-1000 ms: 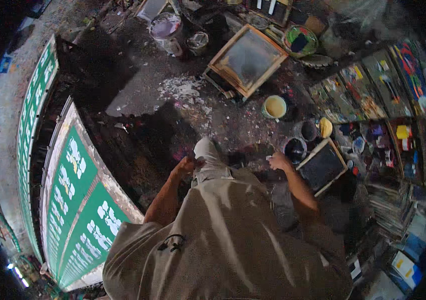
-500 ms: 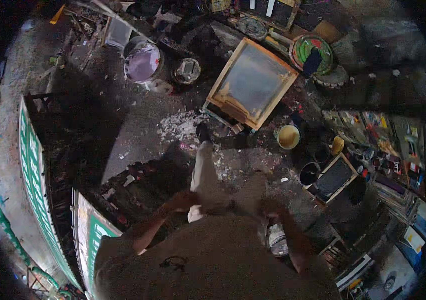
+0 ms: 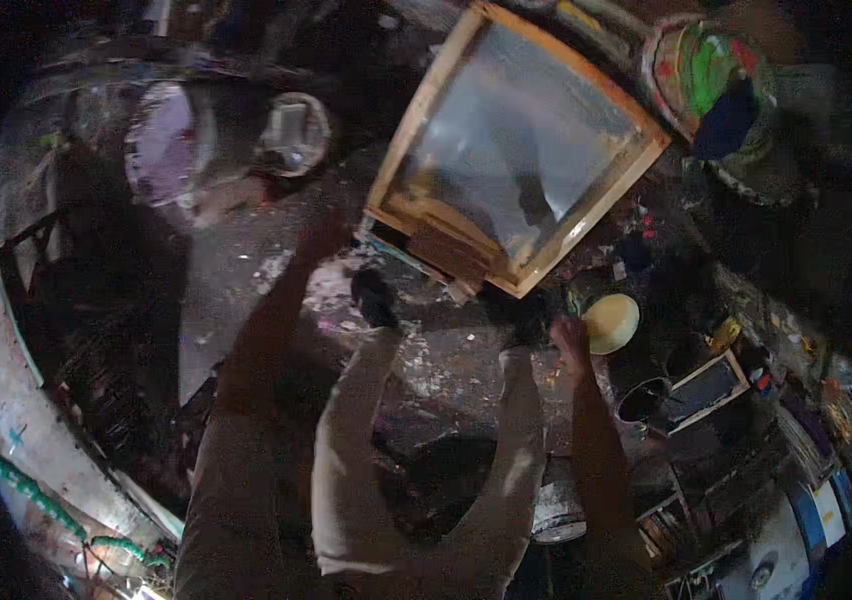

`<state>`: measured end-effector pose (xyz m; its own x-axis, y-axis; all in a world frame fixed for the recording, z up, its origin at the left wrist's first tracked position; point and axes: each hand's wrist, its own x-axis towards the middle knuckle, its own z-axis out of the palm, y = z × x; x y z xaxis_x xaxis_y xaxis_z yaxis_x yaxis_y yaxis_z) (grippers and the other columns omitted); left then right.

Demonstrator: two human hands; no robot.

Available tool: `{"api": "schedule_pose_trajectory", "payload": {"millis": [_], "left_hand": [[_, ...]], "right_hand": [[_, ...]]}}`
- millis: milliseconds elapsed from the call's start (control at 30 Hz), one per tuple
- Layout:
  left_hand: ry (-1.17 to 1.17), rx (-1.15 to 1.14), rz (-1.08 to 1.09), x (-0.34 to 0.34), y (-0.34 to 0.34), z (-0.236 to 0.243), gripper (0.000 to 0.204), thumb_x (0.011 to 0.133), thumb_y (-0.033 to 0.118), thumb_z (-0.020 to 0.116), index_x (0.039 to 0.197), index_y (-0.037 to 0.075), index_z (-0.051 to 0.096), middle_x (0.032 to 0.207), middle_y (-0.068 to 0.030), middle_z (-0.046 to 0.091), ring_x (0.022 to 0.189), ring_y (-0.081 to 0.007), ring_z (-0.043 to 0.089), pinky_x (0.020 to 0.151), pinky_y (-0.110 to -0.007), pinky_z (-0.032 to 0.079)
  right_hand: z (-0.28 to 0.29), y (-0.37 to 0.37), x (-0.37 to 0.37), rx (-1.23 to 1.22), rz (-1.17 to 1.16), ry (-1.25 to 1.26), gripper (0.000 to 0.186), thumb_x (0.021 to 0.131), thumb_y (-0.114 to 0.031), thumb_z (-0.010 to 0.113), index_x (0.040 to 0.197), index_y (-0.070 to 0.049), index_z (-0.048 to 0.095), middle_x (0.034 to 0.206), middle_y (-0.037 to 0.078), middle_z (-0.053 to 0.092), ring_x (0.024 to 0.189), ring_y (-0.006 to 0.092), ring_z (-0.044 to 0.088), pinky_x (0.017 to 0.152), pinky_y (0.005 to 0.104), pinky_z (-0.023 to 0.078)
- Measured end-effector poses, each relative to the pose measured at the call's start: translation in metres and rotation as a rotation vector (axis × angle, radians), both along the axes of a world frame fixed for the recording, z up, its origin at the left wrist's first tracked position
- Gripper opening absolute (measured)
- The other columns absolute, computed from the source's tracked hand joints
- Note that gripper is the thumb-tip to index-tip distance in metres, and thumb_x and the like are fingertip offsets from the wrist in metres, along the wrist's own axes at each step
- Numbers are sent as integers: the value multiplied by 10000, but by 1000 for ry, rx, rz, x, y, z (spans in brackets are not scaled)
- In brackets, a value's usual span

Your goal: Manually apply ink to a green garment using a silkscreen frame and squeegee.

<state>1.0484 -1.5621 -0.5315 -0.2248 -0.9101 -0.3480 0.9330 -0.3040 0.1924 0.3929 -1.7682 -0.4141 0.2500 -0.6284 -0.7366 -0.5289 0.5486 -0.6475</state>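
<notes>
My left hand (image 3: 324,238), dark and smeared by motion, reaches forward near the lower left corner of a large wooden-framed screen (image 3: 531,120). Its fingers cannot be made out. The screen has a greyish, see-through sheet inside orange-brown wood and lies tilted on the floor area ahead of my feet. My right hand (image 3: 568,345) is beside the left rim of a round tub with a cream-coloured inside (image 3: 614,323). Its fingers look curled, with nothing visible in them. Whether it touches the tub I cannot tell.
A lilac-coated tub (image 3: 161,145) and a small round container (image 3: 295,134) stand far left. A green-stained round lid or tub (image 3: 711,75) is far right. Right of my arm are a dark bucket (image 3: 644,400) and a smaller frame (image 3: 711,390). White splashes mark the floor.
Both hands have moved forward from beside my thighs, the left toward the screen, the right toward the cream tub. My view has tipped forward, and the screen appears larger.
</notes>
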Motion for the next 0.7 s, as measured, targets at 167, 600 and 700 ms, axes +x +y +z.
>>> {"api": "schedule_pose_trajectory", "payload": {"millis": [167,600,700], "left_hand": [[-1648,363,-174,-51,-178,-21,328,1086,325,529,1239,40,585,1176,-188,681,1050,-357,678,946,-489,526],[-2406,79,256,-144,-143,122,371,1077,263,536,1289,-41,536,1015,-296,626,830,-462,623,744,-559,496],[-1463,656,363,-126,-50,250,372,1055,309,593,1238,-8,527,999,-208,620,850,-330,645,743,-464,517]], "right_hand": [[-94,-55,98,-348,307,265,430,1022,-405,615,1105,15,654,913,181,675,938,354,663,875,491,516],[-11,-87,44,-447,287,465,669,1000,-355,644,1507,31,440,1436,290,535,1327,418,525,1107,496,418],[87,-55,107,-328,363,329,730,986,-373,665,1521,54,409,1442,308,527,1332,451,515,1136,509,400]]}}
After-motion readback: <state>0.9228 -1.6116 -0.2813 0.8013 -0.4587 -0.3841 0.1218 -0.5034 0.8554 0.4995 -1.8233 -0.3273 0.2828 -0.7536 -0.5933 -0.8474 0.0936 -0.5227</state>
